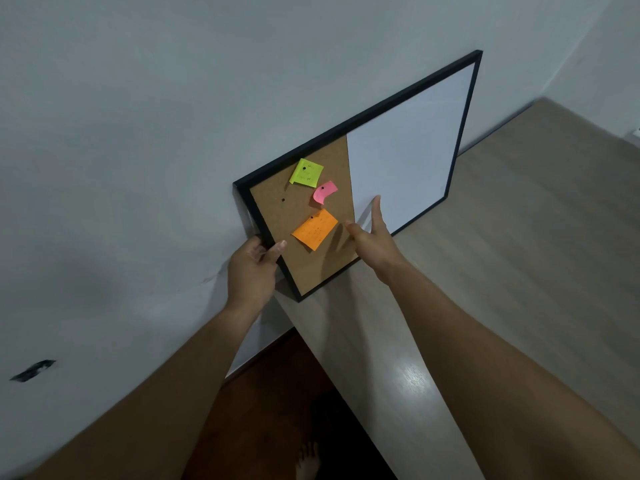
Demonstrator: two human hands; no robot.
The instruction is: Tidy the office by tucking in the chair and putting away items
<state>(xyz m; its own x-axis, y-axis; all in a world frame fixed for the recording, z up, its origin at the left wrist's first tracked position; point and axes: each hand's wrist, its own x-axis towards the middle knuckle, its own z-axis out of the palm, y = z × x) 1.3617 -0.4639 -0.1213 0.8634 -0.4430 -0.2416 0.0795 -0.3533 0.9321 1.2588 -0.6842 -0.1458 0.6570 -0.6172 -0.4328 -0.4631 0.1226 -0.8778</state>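
Observation:
A black-framed board (408, 157), half cork and half whiteboard, stands on the wooden desk (502, 271) and leans against the white wall. Pinned to its cork half are a green note (307, 172), a pink note (325, 192) and an orange note (314, 229). My left hand (254, 268) grips the board's left frame edge, thumb on the front. My right hand (372, 237) hovers in front of the board's lower middle with fingers spread, holding nothing; whether it touches the board is unclear.
The desk's left edge (346, 375) runs down toward me, with dark reddish floor (277, 393) and a bare foot (306, 460) below. A dark scuff (33, 370) marks the wall at lower left. The room corner is at upper right.

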